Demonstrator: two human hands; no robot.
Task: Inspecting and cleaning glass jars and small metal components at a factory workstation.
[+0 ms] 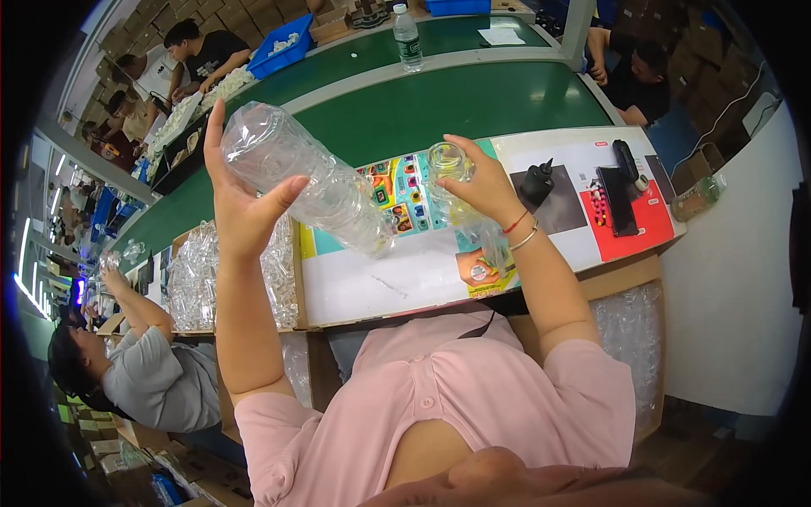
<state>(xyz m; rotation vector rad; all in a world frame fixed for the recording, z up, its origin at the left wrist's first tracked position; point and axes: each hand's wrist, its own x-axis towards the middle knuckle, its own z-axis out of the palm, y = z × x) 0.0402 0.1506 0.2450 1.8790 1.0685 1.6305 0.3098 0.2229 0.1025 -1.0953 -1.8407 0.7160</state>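
Lettered cardboard (568,211) beneath; left hand (241,203), right hand (486,188) hold clear plastic (308,177)

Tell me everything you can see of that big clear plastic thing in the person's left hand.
The big clear plastic thing is long, roughly tubular, colourless and see-through, with shiny highlights and ridges or creases in its walls. The left hand grips it near its broad, rounded upper-left end. It slants down to the right, over the printed work surface; whether it touches that is unclear. Nor can I tell whether it is one piece or several nested.
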